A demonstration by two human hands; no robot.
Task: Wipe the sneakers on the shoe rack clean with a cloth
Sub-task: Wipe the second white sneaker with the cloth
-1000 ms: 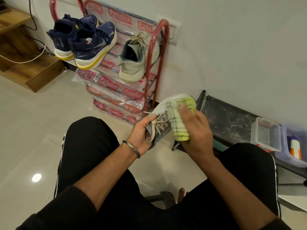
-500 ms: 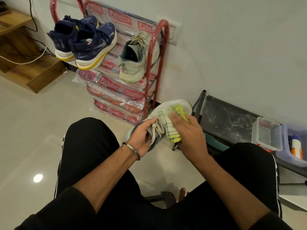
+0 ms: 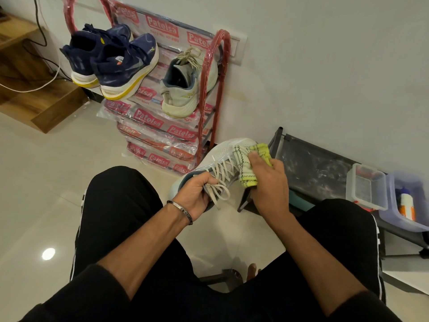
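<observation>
Seated person, viewed from above, cleaning a white sneaker [image 3: 228,151] held in the air between the knees and in front of the shoe rack [image 3: 210,94]. The sneaker's long axis runs diagonally, heel low toward the person's left knee and toe raised toward the wall at upper right; its laced upper faces the viewer. The left hand [image 3: 197,194] grasps the heel end, fingers curled round the collar with the loose laces trailing over them. The right hand [image 3: 270,177] clutches a yellow-and-white cloth [image 3: 249,166] and presses it against the side of the forefoot, just beside the toe. On the rack's top tier, well apart from the held shoe, stand a pair of navy sneakers [image 3: 111,59] with yellow-edged soles, heels outward, and a single white sneaker [image 3: 185,84], likewise heel outward and toe toward the wall. The rack's lower tiers are still wrapped in printed plastic. To the right, against the wall, a low dark stand [image 3: 311,163] carries two clear plastic containers [image 3: 368,189].
</observation>
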